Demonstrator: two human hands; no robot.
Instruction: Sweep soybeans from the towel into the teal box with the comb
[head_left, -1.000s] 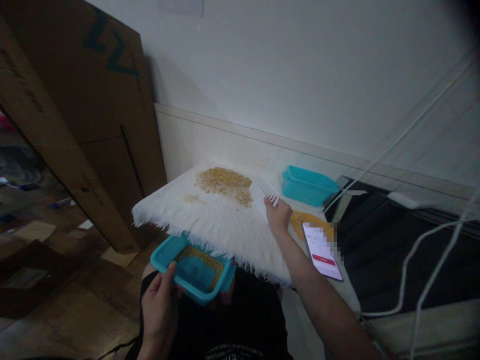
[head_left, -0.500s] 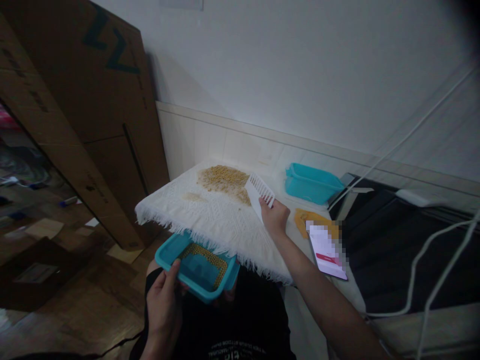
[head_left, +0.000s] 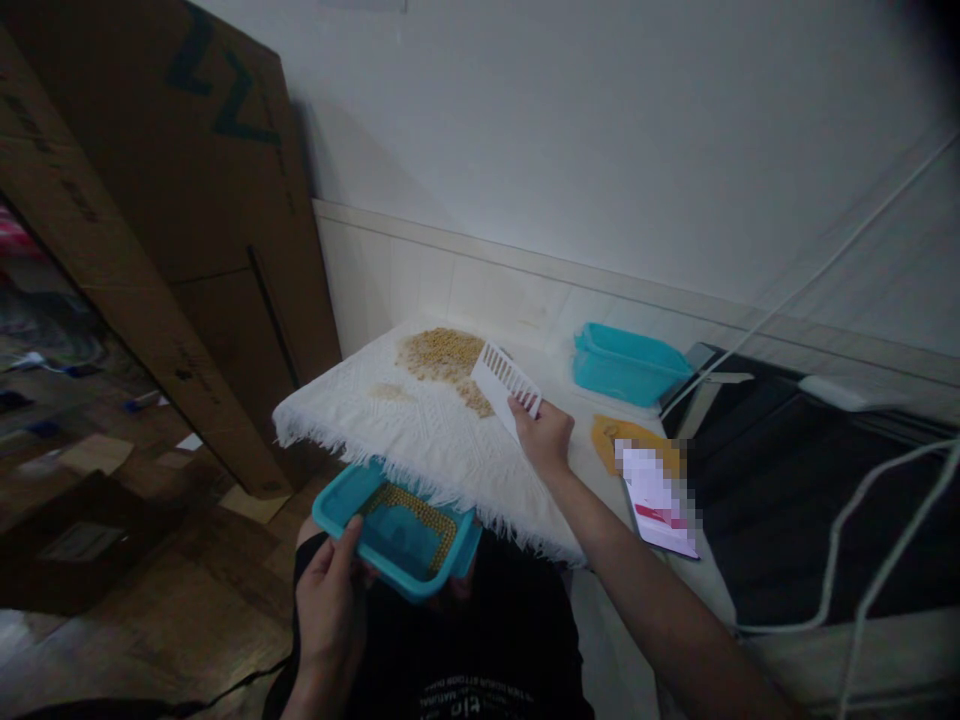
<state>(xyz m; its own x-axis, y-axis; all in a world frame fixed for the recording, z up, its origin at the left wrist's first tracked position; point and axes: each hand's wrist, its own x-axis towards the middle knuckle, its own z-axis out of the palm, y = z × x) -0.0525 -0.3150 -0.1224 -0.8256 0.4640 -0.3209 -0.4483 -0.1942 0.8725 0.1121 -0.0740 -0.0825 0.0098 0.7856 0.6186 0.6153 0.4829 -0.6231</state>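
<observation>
On the white cloth (head_left: 442, 450) that covers the table, a pile of yellowish beans (head_left: 446, 348) lies spread near the wall (head_left: 465, 130), thick at the back and thinner toward the front, with a small pale patch of crumbs (head_left: 391, 392) to its left. The right hand (head_left: 546, 438) is closed around the near end of a white slotted scraper (head_left: 507, 382), thumb on top, and the scraper tilts with its far edge among the beans at the right side of the pile; whether that edge presses on the cloth, I cannot tell. Below the fringed front edge of the cloth, the left hand (head_left: 330, 605) is clamped on the side of a blue tub (head_left: 412, 588), its thumb over the rim and its other fingers mostly hidden. This tub sits over the lap, its back part tucked under the fringe, and more beans line the back and right of its floor, leaving a bare blue patch in the middle. Behind the right hand, near the wall, stands a second blue tub (head_left: 630, 378), well apart from the first; its inside is hard to see. Nearer the right forearm, a phone (head_left: 651, 500), partly blurred out, lies with its upper end over an orange, flat-looking thing (head_left: 609, 440). A tall cardboard box (head_left: 180, 190) stands left of the table.
</observation>
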